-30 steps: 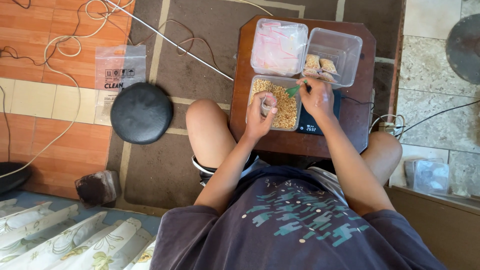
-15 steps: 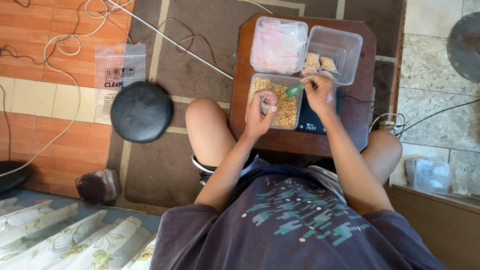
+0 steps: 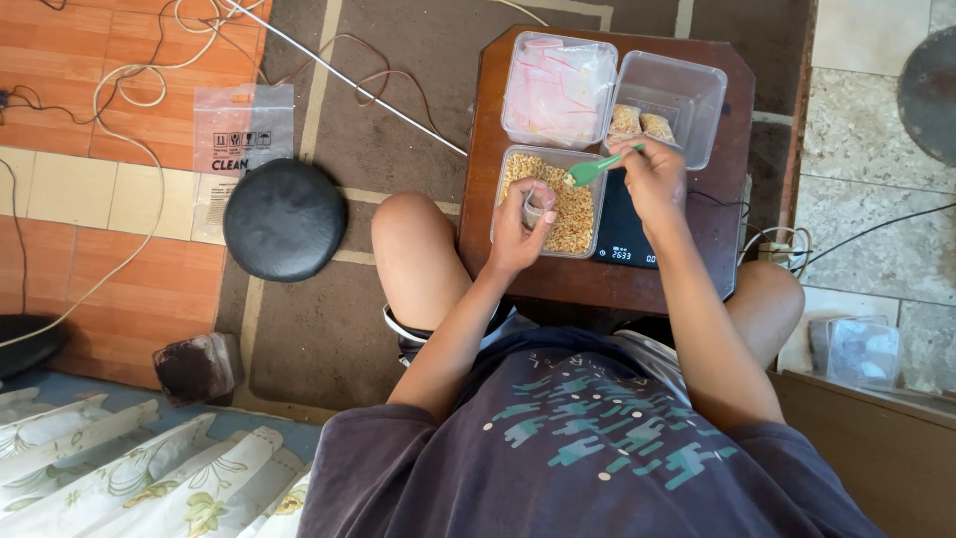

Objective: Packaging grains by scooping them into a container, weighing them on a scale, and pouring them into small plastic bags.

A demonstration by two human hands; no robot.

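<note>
My left hand (image 3: 520, 227) holds a small clear plastic bag (image 3: 536, 209) over a clear tub of tan grain (image 3: 573, 224) on a small dark wooden table (image 3: 707, 239). My right hand (image 3: 652, 179) grips a green spoon (image 3: 597, 168), its bowl above the grain beside the bag. Under my right hand lies a black digital scale (image 3: 625, 234). Behind the grain tub stand a tub of small empty bags (image 3: 558, 88) and a clear tub (image 3: 677, 90) holding a few filled grain packets (image 3: 637, 125).
A round black stool (image 3: 285, 219) stands left of my knee on a brown rug. A clear zip bag (image 3: 239, 134) and loose white cables (image 3: 129, 80) lie on the orange tiles. A dark block (image 3: 197, 367) sits lower left, patterned cloth below it.
The green spoon has risen out of the grain and its bowl now sits next to the small bag in my left hand. The bag has barely shifted.
</note>
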